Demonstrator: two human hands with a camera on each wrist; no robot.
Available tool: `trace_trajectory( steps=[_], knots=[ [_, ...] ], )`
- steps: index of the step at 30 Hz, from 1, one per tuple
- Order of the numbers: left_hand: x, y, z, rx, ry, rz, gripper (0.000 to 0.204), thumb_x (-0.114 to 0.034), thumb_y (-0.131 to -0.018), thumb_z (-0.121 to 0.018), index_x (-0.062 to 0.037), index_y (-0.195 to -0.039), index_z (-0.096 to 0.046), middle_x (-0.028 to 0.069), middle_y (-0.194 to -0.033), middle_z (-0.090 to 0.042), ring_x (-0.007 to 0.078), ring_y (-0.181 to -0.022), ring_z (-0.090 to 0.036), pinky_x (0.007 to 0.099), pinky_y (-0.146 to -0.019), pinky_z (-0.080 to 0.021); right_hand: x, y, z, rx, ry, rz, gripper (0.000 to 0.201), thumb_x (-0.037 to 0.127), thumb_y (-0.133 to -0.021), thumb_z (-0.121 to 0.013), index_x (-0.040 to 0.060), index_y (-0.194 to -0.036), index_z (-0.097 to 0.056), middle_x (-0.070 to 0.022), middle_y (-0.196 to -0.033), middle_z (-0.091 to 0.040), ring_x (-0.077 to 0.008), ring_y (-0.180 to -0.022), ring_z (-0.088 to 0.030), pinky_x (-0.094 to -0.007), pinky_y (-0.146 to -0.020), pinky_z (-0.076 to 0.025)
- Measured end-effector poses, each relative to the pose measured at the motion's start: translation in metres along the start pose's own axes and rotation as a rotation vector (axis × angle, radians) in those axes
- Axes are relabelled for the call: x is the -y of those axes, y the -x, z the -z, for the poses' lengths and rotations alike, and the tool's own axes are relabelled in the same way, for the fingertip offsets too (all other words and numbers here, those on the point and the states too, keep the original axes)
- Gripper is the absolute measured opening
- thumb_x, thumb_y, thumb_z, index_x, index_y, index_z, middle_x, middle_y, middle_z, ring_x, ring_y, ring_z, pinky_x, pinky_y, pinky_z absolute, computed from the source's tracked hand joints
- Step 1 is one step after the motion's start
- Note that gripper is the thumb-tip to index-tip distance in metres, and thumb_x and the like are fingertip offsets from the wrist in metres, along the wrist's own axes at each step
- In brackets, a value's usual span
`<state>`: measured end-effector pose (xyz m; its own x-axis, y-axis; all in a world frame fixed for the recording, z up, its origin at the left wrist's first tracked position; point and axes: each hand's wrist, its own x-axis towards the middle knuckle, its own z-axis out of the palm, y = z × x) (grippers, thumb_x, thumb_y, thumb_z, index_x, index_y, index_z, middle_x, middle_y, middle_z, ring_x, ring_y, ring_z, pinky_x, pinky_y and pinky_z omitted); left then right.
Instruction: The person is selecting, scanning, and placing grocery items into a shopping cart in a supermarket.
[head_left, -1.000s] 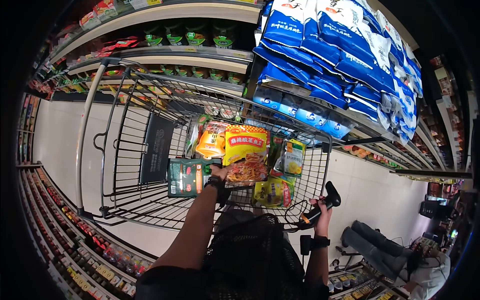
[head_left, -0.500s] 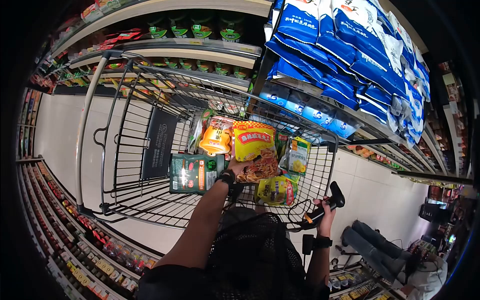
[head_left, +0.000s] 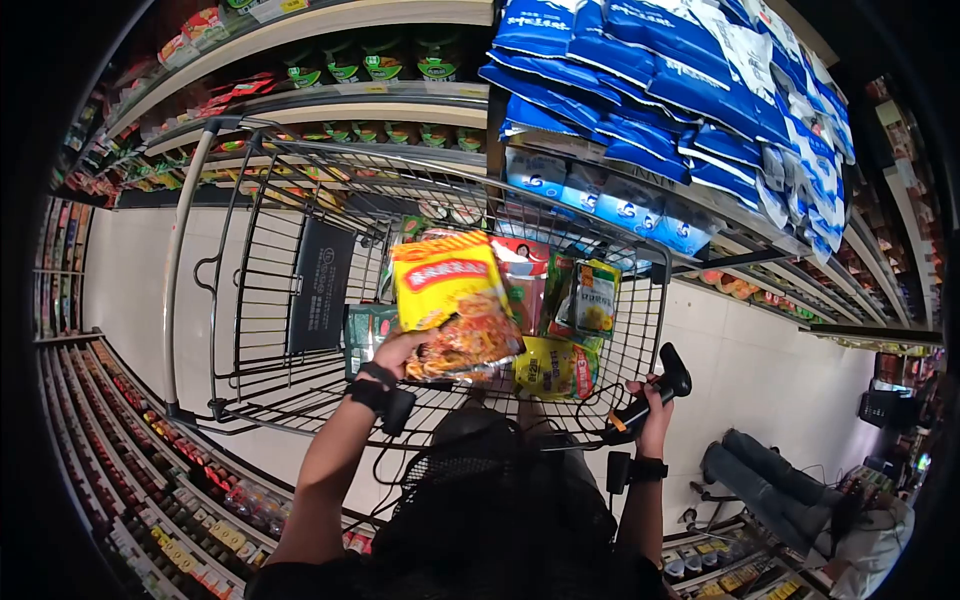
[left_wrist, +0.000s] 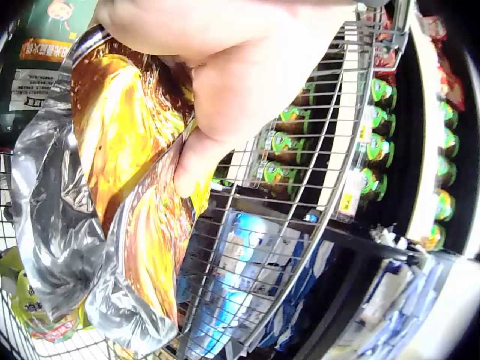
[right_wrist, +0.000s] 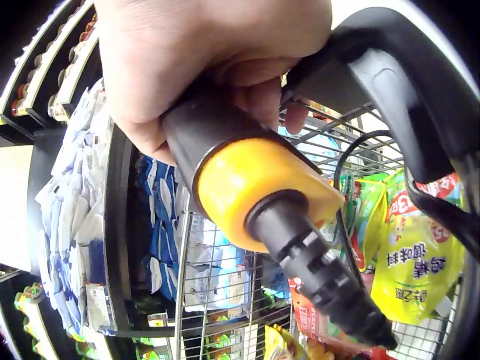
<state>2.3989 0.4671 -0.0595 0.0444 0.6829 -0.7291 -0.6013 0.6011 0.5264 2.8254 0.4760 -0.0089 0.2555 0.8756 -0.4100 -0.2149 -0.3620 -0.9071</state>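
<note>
My left hand [head_left: 400,352] pinches the lower left edge of a yellow and red food packet [head_left: 452,290], tilted over the cart; in the left wrist view thumb and fingers [left_wrist: 202,161] hold its crinkled bag [left_wrist: 135,195]. My right hand [head_left: 650,410] grips a black handheld device [head_left: 675,370] beside the cart's edge; the right wrist view shows its orange collar [right_wrist: 259,187] and cable. Beneath the held packet, a dark green packet [head_left: 368,330] is partly covered. A red and white packet [head_left: 522,262], a green-edged packet [head_left: 592,300] and a yellow-green packet [head_left: 550,368] lie in the cart.
The wire cart [head_left: 250,360] has a dark panel [head_left: 322,290] at its left. Blue and white bags [head_left: 660,80] are stacked beyond it. Shelves [head_left: 330,120] run along the far side, more at lower left. A person [head_left: 780,480] is at the lower right.
The left hand has moved left with the yellow and red packet, which now covers the orange packet and part of the dark green one. The red and white packet is uncovered. The right hand keeps its grip.
</note>
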Motion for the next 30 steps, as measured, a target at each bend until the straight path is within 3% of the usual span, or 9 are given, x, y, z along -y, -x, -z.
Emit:
trace_trajectory(
  steps=[4, 6, 8, 10, 13, 17, 24, 27, 30],
  knots=[
    [0.005, 0.026, 0.031, -0.184, 0.166, 0.074, 0.034, -0.015, -0.085, -0.060, -0.0024, -0.116, -0.050, 0.0115, -0.107, -0.061, 0.0224, -0.094, -0.062, 0.0391, -0.081, -0.052, 0.000, 0.001, 0.009, 0.026, -0.046, -0.021, 0.028, 0.013, -0.083, -0.056, -0.0017, -0.105, -0.045, -0.0151, -0.084, -0.062, -0.0217, -0.079, -0.061, -0.0322, -0.076, -0.045],
    [0.021, 0.019, 0.061, -0.256, 0.289, -0.003, 0.035, -0.017, -0.087, -0.058, -0.0060, -0.118, -0.048, 0.0101, -0.107, -0.061, 0.0241, -0.097, -0.061, 0.0457, -0.082, -0.050, 0.001, 0.002, 0.008, 0.018, -0.063, -0.032, 0.029, 0.014, -0.083, -0.056, -0.0001, -0.106, -0.046, -0.0154, -0.085, -0.062, -0.0217, -0.080, -0.060, -0.0325, -0.077, -0.045],
    [0.029, 0.018, 0.069, -0.384, 0.353, -0.029, 0.030, -0.017, -0.087, -0.057, -0.0071, -0.115, -0.051, 0.0082, -0.101, -0.062, 0.0240, -0.091, -0.062, 0.0469, -0.081, -0.050, 0.000, 0.002, 0.008, 0.042, -0.071, -0.036, 0.030, 0.017, -0.083, -0.056, 0.0008, -0.107, -0.046, -0.0158, -0.085, -0.063, -0.0228, -0.082, -0.061, -0.0333, -0.077, -0.045],
    [0.055, 0.001, 0.092, -0.502, 0.250, -0.090, 0.017, -0.017, -0.088, -0.057, -0.0076, -0.102, -0.054, 0.0052, -0.082, -0.060, 0.0220, -0.071, -0.058, 0.0463, -0.072, -0.051, 0.002, 0.003, 0.010, 0.053, -0.059, -0.058, 0.033, 0.020, -0.083, -0.056, 0.0005, -0.108, -0.045, -0.0161, -0.085, -0.063, -0.0246, -0.085, -0.061, -0.0344, -0.079, -0.045],
    [0.075, -0.028, 0.071, -0.664, 0.537, 0.110, 0.015, -0.018, -0.089, -0.054, -0.0086, -0.101, -0.055, 0.0066, -0.077, -0.060, 0.0225, -0.062, -0.058, 0.0428, -0.068, -0.052, 0.003, 0.001, 0.014, 0.073, -0.078, -0.048, 0.036, 0.022, -0.084, -0.056, 0.0003, -0.110, -0.045, -0.0169, -0.086, -0.063, -0.0257, -0.088, -0.061, -0.0357, -0.082, -0.045],
    [0.099, -0.030, 0.051, -0.515, 0.285, 0.331, 0.021, -0.027, -0.086, -0.055, -0.0082, -0.094, -0.060, 0.0102, -0.082, -0.061, 0.0276, -0.071, -0.060, 0.0402, -0.068, -0.050, 0.005, 0.002, 0.007, 0.054, -0.100, -0.052, 0.035, 0.020, -0.084, -0.054, 0.0002, -0.111, -0.043, -0.0169, -0.087, -0.063, -0.0234, -0.084, -0.060, -0.0338, -0.078, -0.045],
    [0.067, -0.056, 0.048, -0.412, -0.047, 0.280, 0.021, -0.025, -0.084, -0.055, -0.0066, -0.093, -0.060, 0.0116, -0.085, -0.060, 0.0286, -0.076, -0.059, 0.0408, -0.072, -0.049, 0.006, 0.004, 0.006, 0.053, -0.074, -0.049, 0.034, 0.019, -0.084, -0.053, 0.0006, -0.111, -0.043, -0.0156, -0.085, -0.064, -0.0206, -0.081, -0.059, -0.0309, -0.074, -0.044],
    [0.045, -0.070, 0.049, -0.672, -0.535, 0.111, 0.021, -0.024, -0.083, -0.055, -0.0060, -0.093, -0.060, 0.0121, -0.086, -0.059, 0.0290, -0.078, -0.058, 0.0410, -0.074, -0.049, 0.008, 0.002, 0.000, 0.038, -0.076, -0.049, 0.033, 0.018, -0.084, -0.053, 0.0001, -0.110, -0.044, -0.0148, -0.083, -0.063, -0.0198, -0.080, -0.059, -0.0308, -0.074, -0.044],
    [0.025, -0.075, 0.029, -1.238, -1.318, -0.318, 0.021, -0.023, -0.081, -0.056, -0.0053, -0.092, -0.060, 0.0127, -0.087, -0.058, 0.0295, -0.079, -0.058, 0.0412, -0.075, -0.049, 0.012, 0.004, -0.005, 0.018, -0.029, -0.043, 0.031, 0.017, -0.084, -0.053, -0.0004, -0.109, -0.044, -0.0141, -0.082, -0.063, -0.0190, -0.080, -0.059, -0.0303, -0.075, -0.043]
  ],
)
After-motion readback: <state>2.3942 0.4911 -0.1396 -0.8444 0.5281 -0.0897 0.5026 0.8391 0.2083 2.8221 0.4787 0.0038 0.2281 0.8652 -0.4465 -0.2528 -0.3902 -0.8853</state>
